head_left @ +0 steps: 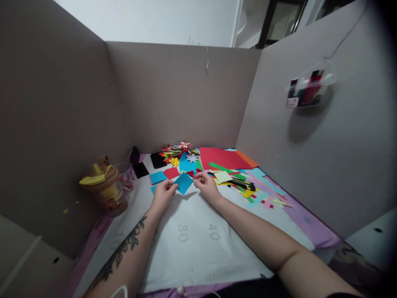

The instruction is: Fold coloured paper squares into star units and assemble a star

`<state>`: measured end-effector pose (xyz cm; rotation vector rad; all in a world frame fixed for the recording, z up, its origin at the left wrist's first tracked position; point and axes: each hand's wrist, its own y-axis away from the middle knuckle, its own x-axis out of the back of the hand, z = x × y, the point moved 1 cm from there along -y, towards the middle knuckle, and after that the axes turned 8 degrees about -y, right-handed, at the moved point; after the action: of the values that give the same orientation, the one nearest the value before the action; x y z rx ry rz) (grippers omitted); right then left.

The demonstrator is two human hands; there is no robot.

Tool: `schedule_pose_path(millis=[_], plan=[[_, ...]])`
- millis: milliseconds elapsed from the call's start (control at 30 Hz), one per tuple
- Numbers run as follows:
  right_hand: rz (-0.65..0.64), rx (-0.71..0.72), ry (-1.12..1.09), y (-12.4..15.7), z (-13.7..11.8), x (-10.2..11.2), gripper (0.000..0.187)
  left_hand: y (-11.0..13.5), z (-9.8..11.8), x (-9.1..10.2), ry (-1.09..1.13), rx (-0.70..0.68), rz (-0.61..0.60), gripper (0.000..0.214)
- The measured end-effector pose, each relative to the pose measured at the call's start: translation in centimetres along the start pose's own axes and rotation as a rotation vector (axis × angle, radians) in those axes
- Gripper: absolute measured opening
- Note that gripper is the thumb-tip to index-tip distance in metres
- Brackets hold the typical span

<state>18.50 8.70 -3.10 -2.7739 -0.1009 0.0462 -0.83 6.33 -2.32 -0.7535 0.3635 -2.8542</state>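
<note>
A small blue paper square [183, 183] is held up off the mat, turned so that its corners point sideways and up and down. My left hand [164, 193] is closed, pinching its left corner between thumb and finger. At the opposite corner, my right hand [208, 187] is closed too, its fingertips pinching the edge. Left of the square lie another blue square [158, 177] and a red square [171, 173]. A pale green square [223, 177] rests beside my right hand, near a black and yellow utility knife [243, 183].
Folded paper stars [174, 161] are heaped at the back, next to large red sheets [221, 159]. Coloured strips [263, 186] spread rightward. A brown and yellow cup [107, 188] stands left; a clear plastic holder [310, 89] hangs on the right partition. The white mat [198, 252] covers the table.
</note>
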Motion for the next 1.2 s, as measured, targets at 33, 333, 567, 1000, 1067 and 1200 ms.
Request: schedule_pose_path(millis=[33, 333, 567, 1000, 1067, 1200], plan=[[0.009, 0.023, 0.029, 0.0, -0.1, 0.2, 0.018, 0.0, -0.1, 0.2, -0.063, -0.044, 0.034, 0.019], [-0.299, 0.420, 0.466, 1.7, -0.7, 0.7, 0.018, 2.4, 2.1, 0.3, -0.577, -0.624, -0.097, 0.012], [-0.590, 0.400, 0.600, 3.7, -0.1, 2.0, 0.020, 5.4, 2.5, 0.8, -0.762, -0.698, -0.400, 0.013], [-0.615, 0.326, 0.592, 3.4, -0.4, 2.3, 0.005, 4.9, 1.7, 0.5, -0.637, -0.400, -0.395, 0.017], [-0.575, 0.285, 0.592, 3.4, -0.4, 2.2, 0.008, 4.7, 1.6, 0.4, -0.619, -0.366, -0.373, 0.024], [-0.497, 0.194, 0.599, 3.3, -0.4, 1.8, 0.014, 4.3, 1.5, 0.1, -0.601, -0.266, -0.333, 0.030]])
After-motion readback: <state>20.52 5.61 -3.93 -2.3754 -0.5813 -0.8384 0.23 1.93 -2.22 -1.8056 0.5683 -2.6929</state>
